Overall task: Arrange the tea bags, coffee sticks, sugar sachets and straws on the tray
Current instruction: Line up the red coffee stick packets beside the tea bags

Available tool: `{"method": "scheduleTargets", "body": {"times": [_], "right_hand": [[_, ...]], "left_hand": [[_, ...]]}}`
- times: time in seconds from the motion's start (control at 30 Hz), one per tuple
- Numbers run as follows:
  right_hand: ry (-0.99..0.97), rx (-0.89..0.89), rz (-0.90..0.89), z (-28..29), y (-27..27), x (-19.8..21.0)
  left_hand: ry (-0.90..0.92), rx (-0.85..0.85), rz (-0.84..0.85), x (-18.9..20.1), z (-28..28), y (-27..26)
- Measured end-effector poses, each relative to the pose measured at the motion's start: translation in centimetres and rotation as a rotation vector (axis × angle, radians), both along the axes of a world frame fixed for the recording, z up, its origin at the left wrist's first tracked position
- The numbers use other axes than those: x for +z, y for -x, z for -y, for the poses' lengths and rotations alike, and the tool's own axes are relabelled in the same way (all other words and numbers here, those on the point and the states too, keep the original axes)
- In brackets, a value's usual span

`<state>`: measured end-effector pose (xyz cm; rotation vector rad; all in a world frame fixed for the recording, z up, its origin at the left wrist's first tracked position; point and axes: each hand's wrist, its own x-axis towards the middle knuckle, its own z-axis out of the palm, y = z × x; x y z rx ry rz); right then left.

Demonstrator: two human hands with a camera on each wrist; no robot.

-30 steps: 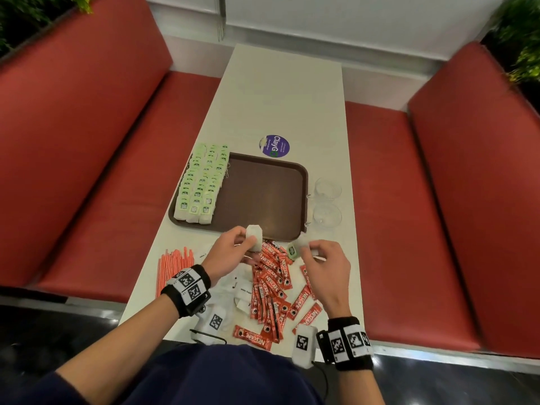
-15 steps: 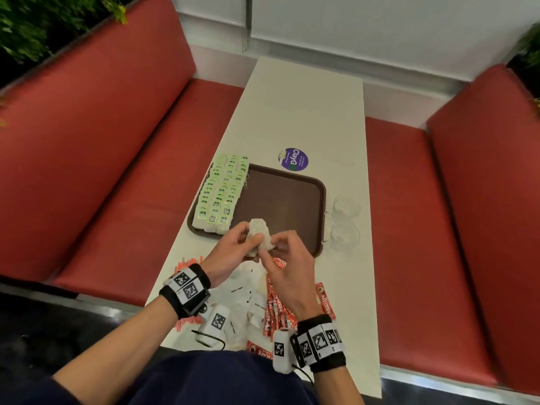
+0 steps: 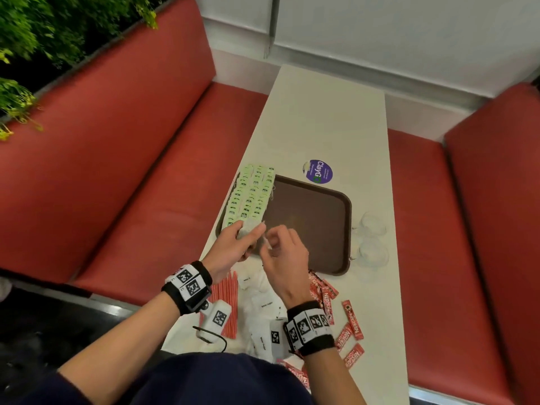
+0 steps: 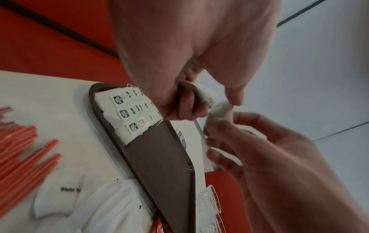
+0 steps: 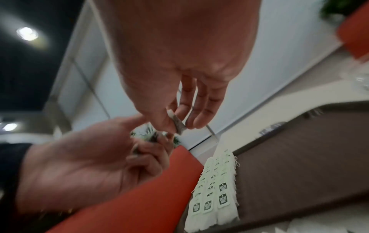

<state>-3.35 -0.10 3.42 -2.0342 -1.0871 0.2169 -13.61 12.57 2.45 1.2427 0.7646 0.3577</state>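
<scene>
Since half a second ago both hands have shifted left along the near edge of the tray (image 3: 344, 229), toward the rows of tea bags (image 3: 251, 197) already laid on its left side; a second ago they were apart over the coffee sticks, and now they meet. The left hand (image 3: 230, 247) reaches forward with the wrist low, its fingers and thumb curled round a white tea bag (image 4: 207, 94), which sits just above the near end of the rows; the right hand (image 3: 285, 258) stands just beside it, back of the hand up, thumb and forefinger pinching a small tea bag piece (image 5: 177, 124), the other fingers loosely bent; in the left wrist view its fingertips touch the white bundle the left hand holds. The straws (image 3: 228, 296) lie on the table (image 3: 327, 118) under the left wrist; the sugar sachets (image 3: 263, 305) lie between the forearms; the coffee sticks (image 3: 350, 320) are scattered beside the right wrist, all off the tray; two clear glass cups (image 3: 372, 238) stand just right of the tray; a purple round sticker (image 3: 318, 171) lies beyond it.
</scene>
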Motion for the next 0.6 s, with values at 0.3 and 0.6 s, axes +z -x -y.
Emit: {"method": "scheduleTargets", "body": {"times": [0.3, 0.6], "right_hand": [[-0.05, 0.011, -0.304, -3.2, 1.1, -0.4], [0.028, -0.043, -0.582, -5.3, -1.9, -3.6]], "left_hand": [[-0.344, -0.136, -0.143, -0.2, -6.0, 1.9], [-0.537, -0.293, -0.216, -0.8, -9.1, 1.0]]}}
